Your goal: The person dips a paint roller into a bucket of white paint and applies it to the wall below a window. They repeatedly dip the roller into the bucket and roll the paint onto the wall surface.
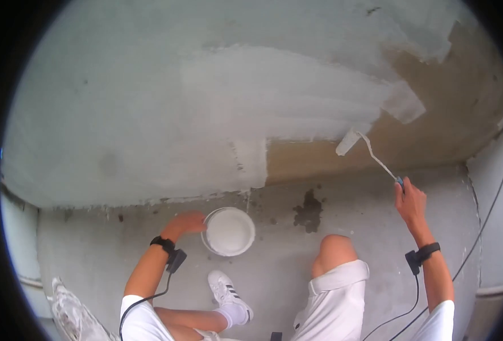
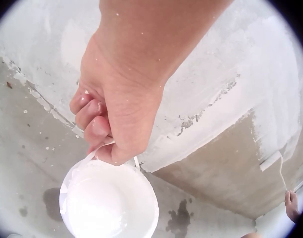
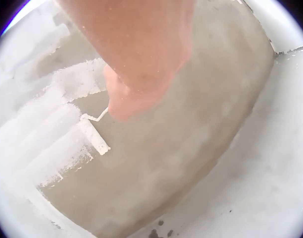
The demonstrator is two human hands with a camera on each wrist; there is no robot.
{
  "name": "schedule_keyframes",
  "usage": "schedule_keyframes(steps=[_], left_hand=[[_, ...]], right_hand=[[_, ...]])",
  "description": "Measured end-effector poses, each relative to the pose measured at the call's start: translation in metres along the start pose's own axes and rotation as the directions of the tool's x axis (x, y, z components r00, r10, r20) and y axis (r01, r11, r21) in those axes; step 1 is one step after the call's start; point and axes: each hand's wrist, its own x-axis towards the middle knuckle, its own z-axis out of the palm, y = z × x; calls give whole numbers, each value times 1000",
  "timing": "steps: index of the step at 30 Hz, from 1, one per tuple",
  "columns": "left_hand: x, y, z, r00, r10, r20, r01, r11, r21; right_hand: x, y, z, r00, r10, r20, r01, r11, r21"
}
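Note:
My left hand (image 1: 191,222) grips the thin handle of a white bucket (image 2: 154,203), fingers curled round it above the rim. White paint (image 1: 229,232) fills much of the bucket. Out to the right, my right hand (image 1: 412,200) holds a paint roller by its blue grip (image 1: 400,182). The paint-covered roller sleeve (image 1: 348,142) lies against the wall (image 1: 305,162), where white paint meets the bare brown part. In the right wrist view the roller (image 3: 95,137) shows at the painted edge, while the hand's fingers are mostly hidden behind the wrist.
A dark wet stain (image 1: 309,212) marks the grey floor (image 1: 280,244). One white sneaker (image 1: 227,290) stands below the bucket. A paint-smeared plastic bag (image 1: 75,310) lies at lower left. Cables (image 1: 493,207) run along the right side, near a side wall.

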Motion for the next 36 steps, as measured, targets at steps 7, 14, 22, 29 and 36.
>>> schedule_keyframes(steps=[7,14,22,29,36], left_hand=[[-8,12,-9,998,-49,39,50,999,-17],[-10,17,-14,1000,-7,2,7,999,-46],[0,10,-6,1000,19,-18,-20,999,-31],[9,9,-9,1000,-9,20,9,1000,-11],[5,16,-19,995,-21,100,19,1000,21]], right_hand=[[37,-187,27,978,-208,17,194,938,287],[62,-279,45,948,-317,-10,309,916,256],[66,-233,52,954,-299,38,293,950,106],[52,-177,48,966,-223,129,222,975,21],[37,-106,45,983,-149,108,152,988,-19]])
